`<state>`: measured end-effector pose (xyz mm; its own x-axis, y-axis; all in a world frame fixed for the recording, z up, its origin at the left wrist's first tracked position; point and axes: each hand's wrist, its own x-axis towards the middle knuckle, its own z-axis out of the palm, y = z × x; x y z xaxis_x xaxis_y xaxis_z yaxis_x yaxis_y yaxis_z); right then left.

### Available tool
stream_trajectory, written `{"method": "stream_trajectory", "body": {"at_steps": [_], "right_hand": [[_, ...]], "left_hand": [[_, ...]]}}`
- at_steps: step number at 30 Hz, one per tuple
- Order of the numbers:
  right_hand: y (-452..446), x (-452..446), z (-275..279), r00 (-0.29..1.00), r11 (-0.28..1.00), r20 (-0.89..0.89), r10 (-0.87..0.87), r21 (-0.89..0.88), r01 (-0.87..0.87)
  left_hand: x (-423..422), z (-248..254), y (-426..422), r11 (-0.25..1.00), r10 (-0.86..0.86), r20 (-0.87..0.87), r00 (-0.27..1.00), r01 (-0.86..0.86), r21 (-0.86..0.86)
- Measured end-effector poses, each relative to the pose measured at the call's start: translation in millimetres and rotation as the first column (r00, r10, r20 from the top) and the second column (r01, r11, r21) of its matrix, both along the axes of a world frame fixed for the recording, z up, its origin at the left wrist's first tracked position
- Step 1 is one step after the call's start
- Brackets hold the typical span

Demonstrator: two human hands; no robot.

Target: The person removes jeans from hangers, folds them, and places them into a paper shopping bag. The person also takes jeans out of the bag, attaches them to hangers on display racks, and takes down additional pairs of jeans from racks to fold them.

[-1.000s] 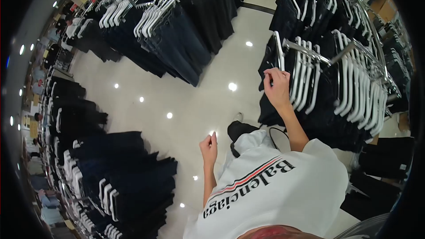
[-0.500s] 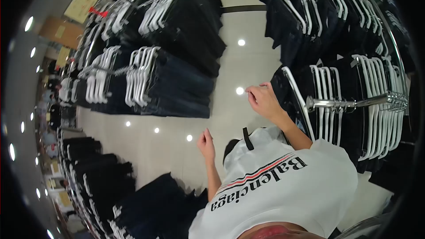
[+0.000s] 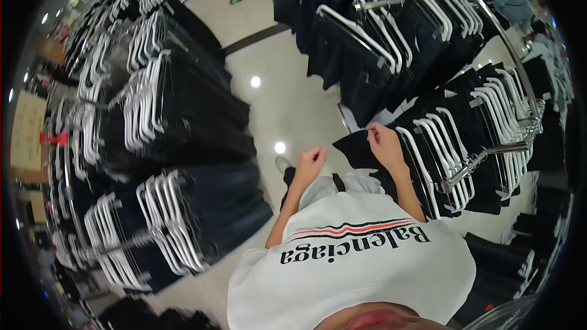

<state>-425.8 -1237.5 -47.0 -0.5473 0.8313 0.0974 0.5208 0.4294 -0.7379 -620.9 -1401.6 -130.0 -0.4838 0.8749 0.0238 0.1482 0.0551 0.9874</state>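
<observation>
My right hand (image 3: 385, 142) is closed with its fingertips at the edge of a dark pair of trousers (image 3: 356, 148), which flares out from the rack on my right. White hangers (image 3: 419, 168) carry the dark trousers beside that forearm. In front of my body, my left hand (image 3: 310, 164) is curled closed over the aisle, apart from the clothes, and nothing shows in it.
Dark trousers (image 3: 226, 201) on white hangers fill the racks on my left. A chrome rail (image 3: 489, 162) juts toward me on the right. Pale tiled floor (image 3: 269, 110) runs between the racks. Further right, a person (image 3: 512, 0) stands beyond the rail.
My view has turned and shifted along the aisle. My right hand has come to the dark trousers' edge, which now flares outward. My left hand has moved in closer to my right.
</observation>
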Motion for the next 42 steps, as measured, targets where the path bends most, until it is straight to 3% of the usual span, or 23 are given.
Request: {"method": "stream_trajectory", "body": {"at_steps": [2, 4, 6, 7, 8, 11, 12, 14, 16, 19, 20, 22, 25, 28, 30, 32, 34, 35, 36, 38, 40, 41, 42], "right_hand": [[5, -34, 10, 0.992, 0.994, -0.05, -0.112, -0.002, 0.112], [20, -72, 17, 0.956, 0.969, -0.206, -0.208, 0.088, 0.23], [49, -100, 26, 0.953, 0.928, -0.123, -0.277, 0.225, 0.299], [65, -115, 31, 0.955, 0.875, -0.115, -0.275, 0.381, 0.298], [80, -127, 36, 0.955, 0.803, -0.092, -0.281, 0.523, 0.286], [138, -157, 37, 0.932, 0.716, -0.075, -0.354, 0.62, 0.321], [159, -167, 35, 0.925, 0.664, -0.063, -0.374, 0.679, 0.314], [205, -182, 18, 0.927, 0.645, 0.0, -0.375, 0.718, 0.261], [245, -198, -1, 0.836, 0.805, 0.339, -0.431, 0.563, 0.187], [262, -237, -14, 0.749, 0.716, 0.271, -0.605, 0.597, 0.362], [258, -250, -6, 0.661, 0.711, 0.347, -0.665, 0.566, 0.418], [258, -257, -8, 0.61, 0.672, 0.339, -0.716, 0.571, 0.471], [264, -261, -21, 0.586, 0.591, 0.249, -0.771, 0.621, 0.514], [264, -268, -19, 0.614, 0.609, 0.212, -0.76, 0.562, 0.559], [264, -272, -14, 0.615, 0.621, 0.201, -0.762, 0.498, 0.606], [261, -271, -16, 0.609, 0.62, 0.189, -0.771, 0.443, 0.648], [259, -270, -17, 0.649, 0.628, 0.118, -0.752, 0.429, 0.65], [257, -270, -14, 0.603, 0.649, 0.248, -0.758, 0.377, 0.661], [253, -268, -14, 0.618, 0.67, 0.266, -0.74, 0.365, 0.646], [244, -268, -4, 0.608, 0.674, 0.292, -0.738, 0.356, 0.647], [236, -268, 8, 0.595, 0.677, 0.322, -0.736, 0.344, 0.651], [233, -270, 10, 0.607, 0.693, 0.334, -0.721, 0.337, 0.638], [228, -274, 14, 0.616, 0.704, 0.341, -0.71, 0.329, 0.63]], "left_hand": [[-41, 15, 17, 0.978, -0.209, -0.071, 0.975, 0.207, -0.027], [-85, 23, 23, 0.958, -0.284, -0.155, 0.946, 0.285, -0.016], [-130, 30, 27, 0.932, -0.361, -0.144, 0.921, 0.361, -0.03], [-153, 25, 29, 0.927, -0.373, -0.152, 0.915, 0.374, -0.024], [-176, 13, 29, 0.952, -0.305, -0.102, 0.947, 0.302, -0.039], [-239, -15, 30, 0.992, -0.116, -0.018, 0.993, 0.114, -0.055], [-257, -15, 32, 0.989, -0.134, -0.008, 0.991, 0.133, -0.062], [-286, -11, 38, 0.993, 0.1, 0.073, 0.992, -0.095, -0.07], [-305, -11, 44, 0.991, 0.113, 0.153, 0.982, -0.101, -0.085], [-327, -8, 53, 0.987, 0.12, 0.217, 0.969, -0.094, -0.128], [-331, -6, 57, 0.984, 0.114, 0.215, 0.97, -0.08, -0.162], [-340, -5, 67, 0.976, 0.155, 0.217, 0.964, -0.114, -0.187], [-356, -8, 84, 0.962, 0.235, 0.246, 0.94, -0.189, -0.197], [-380, -19, 116, 0.978, 0.137, 0.315, 0.939, -0.078, -0.192], [-403, -41, 149, 0.961, -0.008, 0.141, 0.99, 0.047, -0.272], [-416, -30, 198, 0.931, -0.175, -0.083, 0.981, 0.137, -0.339], [-432, -29, 257, 0.914, -0.385, -0.345, 0.856, 0.302, -0.27], [-437, -26, 290, 0.886, -0.456, -0.336, 0.824, 0.384, -0.26], [-439, -24, 322, 0.851, -0.523, -0.321, 0.789, 0.463, -0.248], [-454, -67, 380, 0.716, -0.694, -0.331, 0.64, 0.663, -0.218], [-464, -118, 429, 0.498, -0.83, -0.456, 0.323, 0.797, -0.341], [-458, -134, 444, 0.463, -0.848, -0.438, 0.298, 0.819, -0.339], [-451, -145, 456, 0.294, -0.936, -0.334, 0.113, 0.773, -0.562]]}}
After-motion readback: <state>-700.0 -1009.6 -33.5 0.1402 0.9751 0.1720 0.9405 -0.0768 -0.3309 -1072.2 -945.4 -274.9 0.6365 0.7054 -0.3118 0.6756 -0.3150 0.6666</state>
